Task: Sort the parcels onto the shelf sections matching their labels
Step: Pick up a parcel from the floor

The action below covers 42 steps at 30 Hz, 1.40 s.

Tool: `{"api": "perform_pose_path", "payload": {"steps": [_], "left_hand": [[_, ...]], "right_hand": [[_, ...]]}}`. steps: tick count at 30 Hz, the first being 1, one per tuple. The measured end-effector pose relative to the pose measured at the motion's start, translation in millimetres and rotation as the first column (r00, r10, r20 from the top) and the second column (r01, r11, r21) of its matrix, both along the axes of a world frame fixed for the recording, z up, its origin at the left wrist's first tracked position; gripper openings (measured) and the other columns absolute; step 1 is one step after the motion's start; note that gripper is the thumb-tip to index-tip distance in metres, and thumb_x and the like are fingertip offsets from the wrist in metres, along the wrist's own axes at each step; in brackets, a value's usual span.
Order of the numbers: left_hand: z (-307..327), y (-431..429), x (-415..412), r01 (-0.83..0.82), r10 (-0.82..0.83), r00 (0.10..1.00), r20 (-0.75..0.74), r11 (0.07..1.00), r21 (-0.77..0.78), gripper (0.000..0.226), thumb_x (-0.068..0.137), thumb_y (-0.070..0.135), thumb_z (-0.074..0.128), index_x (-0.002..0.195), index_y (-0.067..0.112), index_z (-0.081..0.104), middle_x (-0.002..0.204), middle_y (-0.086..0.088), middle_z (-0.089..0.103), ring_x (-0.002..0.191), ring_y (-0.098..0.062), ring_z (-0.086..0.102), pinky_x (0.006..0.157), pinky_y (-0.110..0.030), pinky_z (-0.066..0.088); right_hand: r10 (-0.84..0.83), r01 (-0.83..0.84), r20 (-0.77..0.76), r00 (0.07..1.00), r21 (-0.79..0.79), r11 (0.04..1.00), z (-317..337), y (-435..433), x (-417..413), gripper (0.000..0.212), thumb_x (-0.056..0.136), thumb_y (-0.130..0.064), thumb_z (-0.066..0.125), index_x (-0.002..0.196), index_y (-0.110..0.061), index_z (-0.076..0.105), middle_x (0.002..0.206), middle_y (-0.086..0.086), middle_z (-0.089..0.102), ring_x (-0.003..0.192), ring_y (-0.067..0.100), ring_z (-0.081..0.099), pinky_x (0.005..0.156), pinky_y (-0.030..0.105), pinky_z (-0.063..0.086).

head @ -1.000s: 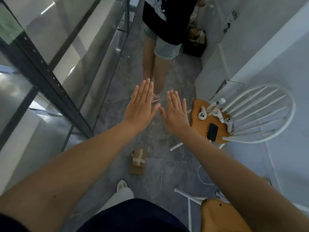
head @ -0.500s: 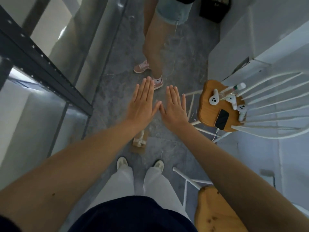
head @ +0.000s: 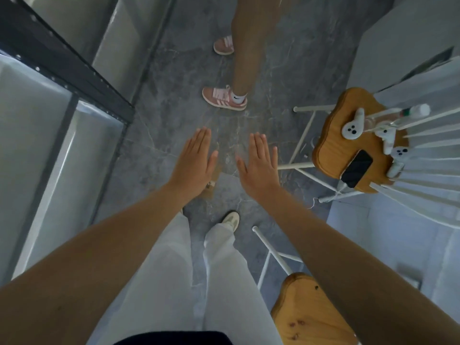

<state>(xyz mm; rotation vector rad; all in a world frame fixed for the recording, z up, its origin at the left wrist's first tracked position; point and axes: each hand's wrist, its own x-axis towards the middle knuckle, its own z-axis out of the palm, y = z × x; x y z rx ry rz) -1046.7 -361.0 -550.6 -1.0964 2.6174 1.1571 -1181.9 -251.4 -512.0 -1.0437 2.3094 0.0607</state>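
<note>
Both my arms reach forward and down over the grey floor. My left hand is flat with straight fingers and holds nothing. My right hand is flat too, palm down, a short gap to the right of the left one. A small brown cardboard parcel lies on the floor under my left hand, mostly hidden by it. The metal shelf with its dark frame and pale boards stands at the left.
Another person's legs in pink shoes stand ahead on the floor. At the right a wooden-seated white chair carries a phone and white controllers. A second wooden seat is at the bottom right.
My view has tilted further down. My hands have drawn apart, and the parcel on the floor is now mostly hidden under my left hand.
</note>
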Motion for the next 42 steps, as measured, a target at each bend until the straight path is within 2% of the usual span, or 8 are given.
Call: {"api": "perform_pose_path", "payload": {"steps": [9, 15, 26, 29, 32, 36, 39, 42], "left_hand": [[-91.3, 34.7, -2.2, -0.204, 0.19, 0.979, 0.08, 0.946, 0.251, 0.052, 0.112, 0.02, 0.036, 0.159, 0.0, 0.028, 0.169, -0.017, 0.025, 0.158, -0.028, 0.02, 0.126, -0.028, 0.01], [-166.3, 48.9, 13.1, -0.366, 0.321, 0.929, 0.181, 0.86, 0.354, 0.053, 0.111, 0.026, 0.034, 0.16, 0.005, 0.029, 0.167, -0.015, 0.031, 0.156, -0.028, 0.027, 0.129, -0.043, 0.021], [-271.6, 50.1, 22.1, -0.45, 0.345, 0.887, 0.307, 0.795, 0.406, 0.047, 0.112, 0.022, 0.034, 0.156, 0.005, 0.036, 0.158, -0.018, 0.045, 0.146, -0.029, 0.042, 0.098, -0.016, 0.025], [-303.0, 43.6, 17.2, -0.469, 0.36, 0.877, 0.319, 0.785, 0.405, 0.048, 0.113, 0.024, 0.031, 0.156, 0.005, 0.036, 0.159, -0.017, 0.044, 0.148, -0.03, 0.04, 0.103, -0.02, 0.024], [-337.2, 35.0, 11.5, -0.515, 0.39, 0.851, 0.353, 0.751, 0.412, 0.05, 0.113, 0.028, 0.028, 0.159, 0.009, 0.031, 0.163, -0.012, 0.039, 0.151, -0.027, 0.036, 0.12, -0.034, 0.026], [-374.0, 24.2, 7.9, -0.594, 0.442, 0.8, 0.406, 0.682, 0.428, 0.039, 0.113, 0.022, 0.025, 0.14, 0.017, 0.053, 0.132, -0.007, 0.058, 0.132, -0.019, 0.045, 0.11, -0.031, 0.033], [-395.7, 21.6, 4.7, -0.68, 0.494, 0.729, 0.474, 0.604, 0.415, 0.049, 0.113, 0.026, 0.024, 0.16, 0.011, 0.031, 0.166, -0.012, 0.034, 0.152, -0.029, 0.033, 0.124, -0.04, 0.024], [-418.4, 22.9, 1.5, -0.734, 0.523, 0.677, 0.517, 0.53, 0.425, 0.048, 0.112, 0.027, 0.025, 0.149, 0.006, 0.047, 0.153, -0.017, 0.05, 0.137, -0.033, 0.05, 0.12, -0.044, 0.035]], "right_hand": [[-0.012, 0.0, 0.132, 0.991, 0.096, 0.995, -106.0, 15.6, 6.8, 0.067, 0.109, -0.04, 0.021, 0.162, -0.009, -0.004, 0.172, 0.004, -0.007, 0.158, 0.017, -0.012, 0.128, 0.044, -0.009], [-0.092, 0.071, 0.229, 0.969, 0.101, 0.992, -176.2, 34.9, 20.1, 0.066, 0.109, -0.043, 0.019, 0.163, -0.01, -0.002, 0.172, 0.004, -0.005, 0.159, 0.017, -0.01, 0.128, 0.041, -0.008], [-0.287, 0.248, 0.378, 0.88, 0.15, 0.957, -303.3, 71.4, 49.9, 0.064, 0.11, -0.039, 0.029, 0.162, -0.008, 0.01, 0.172, 0.009, 0.007, 0.159, 0.022, 0.003, 0.129, 0.041, 0.008], [-0.299, 0.274, 0.4, 0.867, 0.119, 0.954, -332.2, 61.3, 59.3, 0.063, 0.11, -0.037, 0.03, 0.162, -0.007, 0.012, 0.171, 0.01, 0.01, 0.159, 0.023, 0.006, 0.128, 0.038, 0.008], [-0.518, 0.523, 0.504, 0.69, 0.146, 0.839, -362.8, 44.5, 66.1, 0.062, 0.109, -0.033, 0.035, 0.161, -0.004, 0.016, 0.169, 0.013, 0.016, 0.157, 0.027, 0.015, 0.127, 0.038, 0.015], [-0.825, 0.828, 0.552, 0.119, 0.403, 0.389, -395.7, 23.9, 58.5, 0.054, 0.109, -0.02, 0.039, 0.158, -0.001, 0.026, 0.162, 0.018, 0.033, 0.147, 0.031, 0.037, 0.117, 0.036, 0.033], [-0.84, 0.837, 0.54, 0.048, 0.438, 0.329, -412.2, 17.0, 49.9, 0.048, 0.108, -0.018, 0.037, 0.151, 0.003, 0.039, 0.153, 0.022, 0.045, 0.14, 0.034, 0.046, 0.109, 0.036, 0.04], [-0.839, 0.832, 0.541, -0.066, 0.494, 0.253, -424.0, 9.3, 47.9, 0.051, 0.109, -0.024, 0.036, 0.156, -0.004, 0.031, 0.155, 0.016, 0.043, 0.138, 0.033, 0.047, 0.113, 0.037, 0.036]]}}
